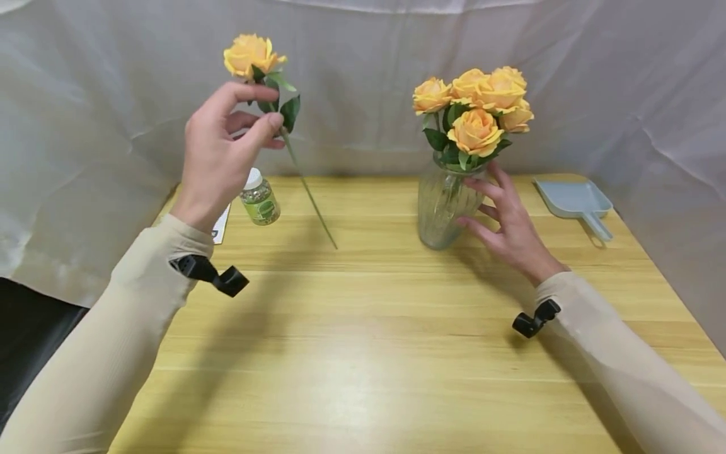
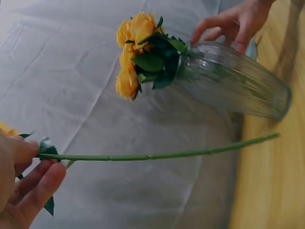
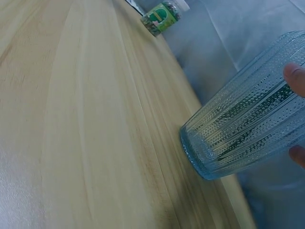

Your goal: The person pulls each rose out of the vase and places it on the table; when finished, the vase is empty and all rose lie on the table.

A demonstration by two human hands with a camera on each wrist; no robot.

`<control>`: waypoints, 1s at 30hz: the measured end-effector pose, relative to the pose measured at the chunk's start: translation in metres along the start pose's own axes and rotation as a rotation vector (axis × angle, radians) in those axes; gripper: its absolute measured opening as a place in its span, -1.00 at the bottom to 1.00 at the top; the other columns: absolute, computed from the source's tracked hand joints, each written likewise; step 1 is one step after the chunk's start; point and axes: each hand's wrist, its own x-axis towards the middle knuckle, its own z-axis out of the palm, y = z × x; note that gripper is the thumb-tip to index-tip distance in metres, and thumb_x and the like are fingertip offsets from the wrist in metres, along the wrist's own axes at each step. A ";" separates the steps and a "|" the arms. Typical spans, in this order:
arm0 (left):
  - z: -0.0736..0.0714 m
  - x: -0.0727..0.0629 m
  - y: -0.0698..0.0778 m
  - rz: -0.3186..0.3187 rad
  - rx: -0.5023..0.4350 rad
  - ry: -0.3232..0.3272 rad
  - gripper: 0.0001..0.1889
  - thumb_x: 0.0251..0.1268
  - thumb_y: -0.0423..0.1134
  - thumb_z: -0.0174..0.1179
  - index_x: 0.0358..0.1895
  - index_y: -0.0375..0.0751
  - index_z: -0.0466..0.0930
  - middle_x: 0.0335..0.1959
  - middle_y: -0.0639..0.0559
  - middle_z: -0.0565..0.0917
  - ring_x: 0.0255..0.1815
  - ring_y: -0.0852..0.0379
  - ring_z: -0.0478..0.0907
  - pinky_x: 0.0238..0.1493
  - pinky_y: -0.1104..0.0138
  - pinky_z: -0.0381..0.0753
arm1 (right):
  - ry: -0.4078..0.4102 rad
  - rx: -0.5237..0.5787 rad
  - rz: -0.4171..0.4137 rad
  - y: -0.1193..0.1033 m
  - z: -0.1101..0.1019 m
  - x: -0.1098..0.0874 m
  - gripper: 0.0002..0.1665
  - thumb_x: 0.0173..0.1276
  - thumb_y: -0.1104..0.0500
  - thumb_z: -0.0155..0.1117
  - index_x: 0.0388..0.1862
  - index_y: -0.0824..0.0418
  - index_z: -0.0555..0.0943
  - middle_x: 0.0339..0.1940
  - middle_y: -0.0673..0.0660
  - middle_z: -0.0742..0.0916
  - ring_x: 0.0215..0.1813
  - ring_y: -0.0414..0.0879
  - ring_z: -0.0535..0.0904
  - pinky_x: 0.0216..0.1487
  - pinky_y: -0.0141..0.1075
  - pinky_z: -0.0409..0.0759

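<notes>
High over the back left of the table, my left hand [image 1: 218, 142] pinches a yellow artificial rose [image 1: 249, 57] just below its bloom, between thumb and fingers. Its long green stem [image 2: 147, 157] hangs down at a slant toward the right, the lower end free. On the right, a ribbed clear glass vase [image 1: 433, 211] bears several yellow roses [image 1: 476, 132] with dark green leaves. My right hand [image 1: 513, 221] holds this vase from its right side, fingers near the neck and thumb lower down. In the right wrist view, fingertips [image 3: 296, 78] lie against the glass.
A small jar [image 1: 261, 205] with a white lid and green label stands at the back left, beside a white card [image 1: 221, 227] partly hidden by my left wrist. A light blue dustpan [image 1: 575, 197] lies at the back right. Grey cloth [image 1: 351, 94] hangs behind the wooden table [image 1: 351, 340].
</notes>
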 end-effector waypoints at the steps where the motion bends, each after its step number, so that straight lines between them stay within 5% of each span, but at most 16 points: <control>1: -0.004 -0.003 -0.002 -0.020 0.006 -0.016 -0.71 0.55 -0.36 0.35 0.24 -0.26 0.70 0.27 -0.01 0.69 -0.14 0.13 0.83 -0.03 0.33 0.87 | 0.000 0.001 -0.004 0.000 0.000 0.000 -0.12 0.31 0.52 0.53 0.57 0.23 0.43 0.84 0.09 0.14 0.66 0.28 0.35 0.37 -0.62 0.53; 8: -0.039 -0.025 -0.022 -0.197 0.039 -0.114 -0.67 0.54 -0.27 0.39 0.28 -0.16 0.71 0.08 -0.03 0.82 -0.22 0.12 0.86 0.00 0.36 0.87 | -0.009 -0.003 -0.011 0.000 -0.001 -0.003 -0.11 0.31 0.53 0.52 0.57 0.23 0.43 0.84 0.10 0.12 0.67 0.31 0.33 0.37 -0.62 0.52; 17: -0.080 -0.056 -0.050 -0.374 -0.036 -0.141 -0.64 0.51 -0.28 0.42 0.28 -0.22 0.70 -0.08 0.12 0.87 -0.30 0.14 0.86 -0.07 0.38 0.87 | -0.008 -0.006 -0.023 0.000 -0.002 -0.002 -0.11 0.32 0.52 0.51 0.58 0.24 0.40 0.84 0.12 0.12 0.71 0.30 0.27 0.39 -0.63 0.50; 30: -0.136 -0.095 -0.088 -0.525 0.212 -0.255 -0.55 0.62 0.00 0.31 0.42 -0.04 0.62 0.22 0.37 0.71 -0.15 0.28 0.84 0.02 0.51 0.78 | -0.013 -0.005 -0.032 -0.002 0.000 0.000 -0.12 0.34 0.52 0.50 0.58 0.23 0.39 0.84 0.14 0.13 0.74 0.31 0.20 0.38 -0.65 0.48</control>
